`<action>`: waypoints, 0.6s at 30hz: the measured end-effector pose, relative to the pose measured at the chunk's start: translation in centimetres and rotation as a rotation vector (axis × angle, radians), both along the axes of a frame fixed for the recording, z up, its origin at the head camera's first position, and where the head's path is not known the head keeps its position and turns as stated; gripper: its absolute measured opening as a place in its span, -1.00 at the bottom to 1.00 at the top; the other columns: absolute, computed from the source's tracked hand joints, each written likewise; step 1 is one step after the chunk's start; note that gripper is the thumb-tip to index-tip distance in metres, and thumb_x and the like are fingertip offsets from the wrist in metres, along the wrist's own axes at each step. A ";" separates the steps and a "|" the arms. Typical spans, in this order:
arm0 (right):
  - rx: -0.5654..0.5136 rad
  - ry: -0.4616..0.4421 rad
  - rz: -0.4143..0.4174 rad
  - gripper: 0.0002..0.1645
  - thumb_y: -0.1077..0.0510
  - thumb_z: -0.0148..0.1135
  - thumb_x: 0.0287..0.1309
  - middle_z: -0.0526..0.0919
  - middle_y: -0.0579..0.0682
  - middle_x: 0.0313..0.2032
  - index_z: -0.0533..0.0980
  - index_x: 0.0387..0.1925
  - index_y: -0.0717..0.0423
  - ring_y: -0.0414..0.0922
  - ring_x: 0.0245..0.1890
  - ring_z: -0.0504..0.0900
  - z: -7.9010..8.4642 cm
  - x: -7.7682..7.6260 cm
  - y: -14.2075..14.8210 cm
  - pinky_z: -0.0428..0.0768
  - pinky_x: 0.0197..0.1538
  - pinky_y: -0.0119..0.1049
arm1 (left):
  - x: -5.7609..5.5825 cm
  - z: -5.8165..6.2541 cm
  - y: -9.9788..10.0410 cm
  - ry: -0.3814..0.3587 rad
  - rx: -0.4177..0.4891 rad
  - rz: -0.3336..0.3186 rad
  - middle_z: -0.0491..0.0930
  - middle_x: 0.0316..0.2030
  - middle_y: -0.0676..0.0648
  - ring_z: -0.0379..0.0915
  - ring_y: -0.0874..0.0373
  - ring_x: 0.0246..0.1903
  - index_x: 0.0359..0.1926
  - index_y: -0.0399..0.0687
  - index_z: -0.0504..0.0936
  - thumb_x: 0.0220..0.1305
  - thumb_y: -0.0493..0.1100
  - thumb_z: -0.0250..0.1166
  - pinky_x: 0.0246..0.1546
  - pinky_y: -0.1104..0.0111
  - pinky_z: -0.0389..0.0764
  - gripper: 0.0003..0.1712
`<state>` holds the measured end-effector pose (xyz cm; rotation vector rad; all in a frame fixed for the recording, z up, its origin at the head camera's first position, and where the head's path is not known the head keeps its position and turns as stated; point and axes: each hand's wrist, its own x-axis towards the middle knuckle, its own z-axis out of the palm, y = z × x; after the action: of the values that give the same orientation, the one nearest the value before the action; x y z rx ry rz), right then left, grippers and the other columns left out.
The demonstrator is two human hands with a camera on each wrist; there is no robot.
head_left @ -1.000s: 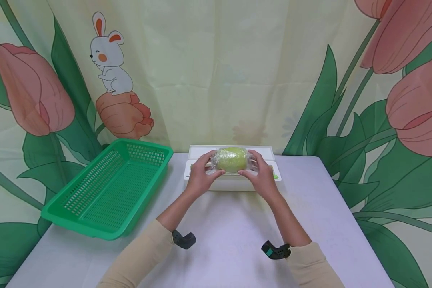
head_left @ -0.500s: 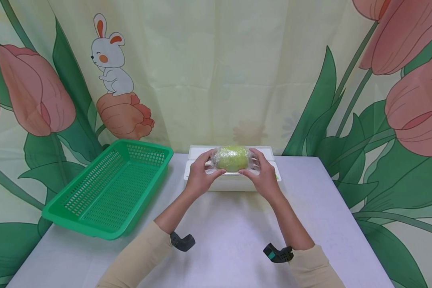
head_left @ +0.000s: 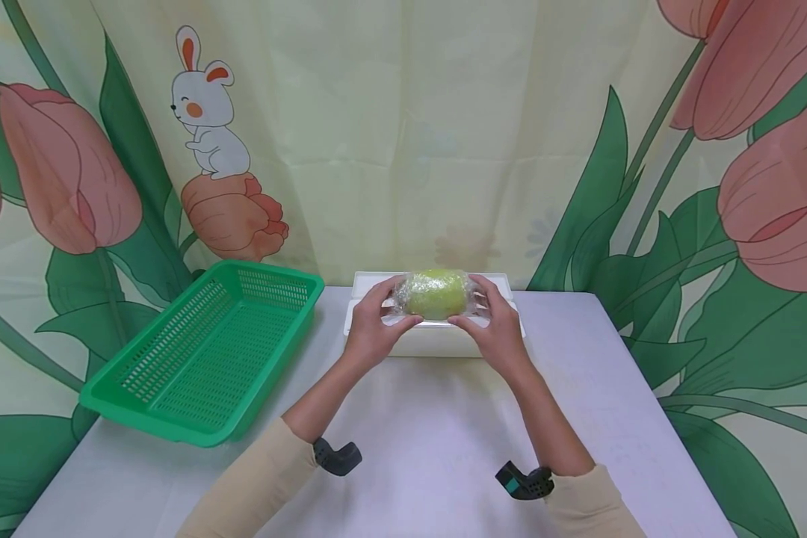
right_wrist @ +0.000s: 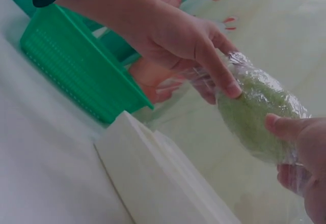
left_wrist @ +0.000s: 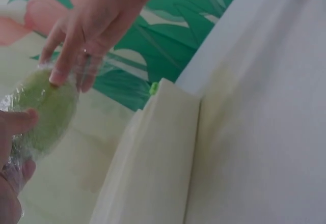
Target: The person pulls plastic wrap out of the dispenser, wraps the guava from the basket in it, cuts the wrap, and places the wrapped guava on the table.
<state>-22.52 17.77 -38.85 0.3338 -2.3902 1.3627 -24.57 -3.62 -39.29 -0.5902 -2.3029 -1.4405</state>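
A green oval fruit (head_left: 437, 294), wrapped in shiny cling film, is held up between both hands over a white box. My left hand (head_left: 370, 329) pinches its left end, thumb on the near side and fingers behind. At the opposite end my right hand (head_left: 501, 330) grips it the same way. Loose film (right_wrist: 196, 74) gathers at the ends under the fingers. In the left wrist view the fruit (left_wrist: 46, 112) hangs apart from the box. The white box (head_left: 437, 344), long and low, looks like a cling film dispenser with its lid (head_left: 370, 282) raised behind.
A green perforated plastic basket (head_left: 205, 359) stands to the left on the white-covered table (head_left: 430, 441). A small bright green piece (left_wrist: 154, 88) shows at the box's end. Behind the table hangs a curtain (head_left: 471, 134) printed with tulips and a rabbit.
The fruit and both hands have shifted slightly up and right, and the forearms have spread a little. The green piece on the box's right end has become hidden behind my right hand.
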 end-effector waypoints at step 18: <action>-0.008 0.046 0.003 -0.05 0.18 0.50 -0.07 0.47 0.13 0.23 0.25 0.36 0.01 0.11 0.17 0.56 2.0 1.7 -0.2 0.59 0.14 -0.09 | 1.7 1.9 -0.2 0.079 0.026 0.007 0.53 0.14 -0.07 0.54 0.04 0.06 0.21 -0.04 0.46 -0.07 -0.20 0.55 -0.08 0.30 0.68 -0.24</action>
<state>-20.80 17.61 -36.87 0.3628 -2.3471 1.3513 -22.85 -3.78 -37.39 -0.6193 -2.2198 -1.4165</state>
